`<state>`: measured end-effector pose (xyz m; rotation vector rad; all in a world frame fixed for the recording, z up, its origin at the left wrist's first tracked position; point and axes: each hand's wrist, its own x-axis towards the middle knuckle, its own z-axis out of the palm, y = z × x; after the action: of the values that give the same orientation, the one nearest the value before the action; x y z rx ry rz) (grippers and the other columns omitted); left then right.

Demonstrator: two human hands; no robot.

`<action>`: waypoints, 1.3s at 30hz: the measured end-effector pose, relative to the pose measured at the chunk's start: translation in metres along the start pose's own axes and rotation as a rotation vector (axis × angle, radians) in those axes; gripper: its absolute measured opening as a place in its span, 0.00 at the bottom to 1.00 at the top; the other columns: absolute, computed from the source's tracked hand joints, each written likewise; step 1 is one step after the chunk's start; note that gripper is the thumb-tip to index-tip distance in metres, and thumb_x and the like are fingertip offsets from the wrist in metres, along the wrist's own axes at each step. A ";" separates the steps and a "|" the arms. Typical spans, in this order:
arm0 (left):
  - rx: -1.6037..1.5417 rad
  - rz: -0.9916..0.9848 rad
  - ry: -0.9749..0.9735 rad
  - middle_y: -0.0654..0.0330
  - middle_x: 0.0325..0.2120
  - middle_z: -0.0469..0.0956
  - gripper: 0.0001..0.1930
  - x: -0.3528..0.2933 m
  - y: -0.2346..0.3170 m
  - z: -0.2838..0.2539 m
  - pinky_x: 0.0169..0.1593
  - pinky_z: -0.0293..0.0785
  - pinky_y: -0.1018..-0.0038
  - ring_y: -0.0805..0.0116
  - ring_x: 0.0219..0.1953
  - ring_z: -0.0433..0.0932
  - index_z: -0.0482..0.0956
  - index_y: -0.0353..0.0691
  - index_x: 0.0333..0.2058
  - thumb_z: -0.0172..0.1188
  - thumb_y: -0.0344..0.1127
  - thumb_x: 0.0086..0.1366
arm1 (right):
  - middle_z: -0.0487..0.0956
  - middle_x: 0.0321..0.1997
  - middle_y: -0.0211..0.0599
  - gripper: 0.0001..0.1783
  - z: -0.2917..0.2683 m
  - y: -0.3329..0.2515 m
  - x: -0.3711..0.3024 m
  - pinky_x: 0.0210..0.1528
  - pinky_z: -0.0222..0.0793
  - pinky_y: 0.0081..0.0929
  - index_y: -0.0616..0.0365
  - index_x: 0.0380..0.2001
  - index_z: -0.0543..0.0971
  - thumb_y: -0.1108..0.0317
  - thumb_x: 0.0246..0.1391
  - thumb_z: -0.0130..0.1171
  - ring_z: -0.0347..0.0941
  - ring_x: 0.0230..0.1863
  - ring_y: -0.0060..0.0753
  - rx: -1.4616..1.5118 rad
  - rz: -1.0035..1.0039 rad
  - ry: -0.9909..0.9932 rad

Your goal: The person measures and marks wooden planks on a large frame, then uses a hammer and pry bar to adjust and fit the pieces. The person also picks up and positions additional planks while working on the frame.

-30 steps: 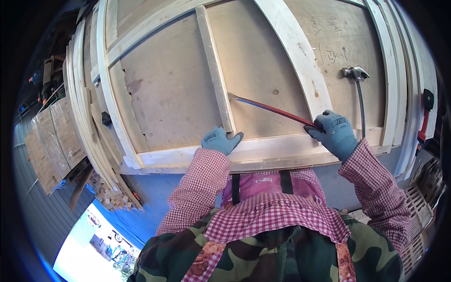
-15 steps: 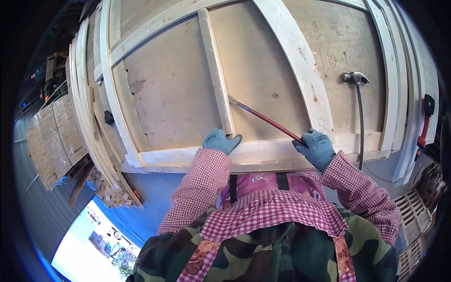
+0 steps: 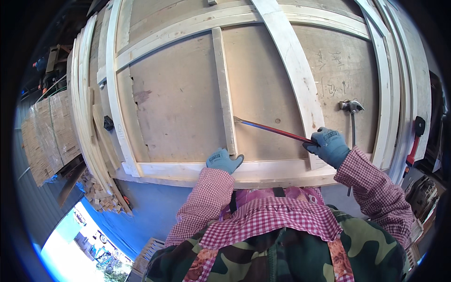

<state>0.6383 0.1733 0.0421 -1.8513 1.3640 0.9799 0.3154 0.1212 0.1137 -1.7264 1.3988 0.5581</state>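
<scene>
My right hand, in a blue-grey glove, is closed round the red end of a pry bar. The bar slants to the left, and its flattened metal tip touches the right side of a narrow wooden slat. At the slat's near end my left hand, gloved alike, straddles the wood with its thumb on the right; its fingers are partly hidden. Beneath lies a wooden frame of pale rails on a plywood panel.
A claw hammer lies on the panel at the right. Beyond it, a red-and-black tool rests by the frame's edge. Long wooden strips are stacked at the left, near a wrapped bundle of wood and cut blocks.
The view has shifted, so the frame sits lower in it. My right hand has moved a little right and farther from me with the pry bar, whose tip still meets the slat.
</scene>
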 end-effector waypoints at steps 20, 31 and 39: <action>-0.129 -0.004 0.021 0.49 0.42 0.77 0.33 -0.003 -0.006 0.004 0.51 0.71 0.62 0.53 0.47 0.77 0.78 0.39 0.46 0.62 0.61 0.49 | 0.77 0.31 0.46 0.22 -0.008 -0.045 -0.022 0.40 0.71 0.42 0.58 0.27 0.79 0.48 0.56 0.53 0.75 0.36 0.48 0.047 -0.044 0.060; -0.161 0.070 0.099 0.50 0.37 0.80 0.32 0.009 -0.014 0.022 0.50 0.72 0.63 0.53 0.43 0.79 0.79 0.39 0.44 0.67 0.57 0.47 | 0.76 0.33 0.45 0.22 0.070 -0.003 0.039 0.40 0.71 0.41 0.55 0.29 0.80 0.46 0.55 0.55 0.75 0.35 0.48 0.237 0.070 0.188; -0.173 0.117 0.141 0.51 0.37 0.79 0.31 0.007 -0.018 0.022 0.51 0.69 0.63 0.53 0.43 0.76 0.80 0.40 0.43 0.66 0.59 0.46 | 0.77 0.35 0.47 0.25 0.043 -0.031 0.027 0.42 0.70 0.42 0.57 0.31 0.81 0.44 0.56 0.53 0.75 0.38 0.49 0.285 0.107 0.087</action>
<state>0.6525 0.1924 0.0258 -2.0205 1.5269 1.0732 0.3584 0.1421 0.0790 -1.4689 1.5573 0.3253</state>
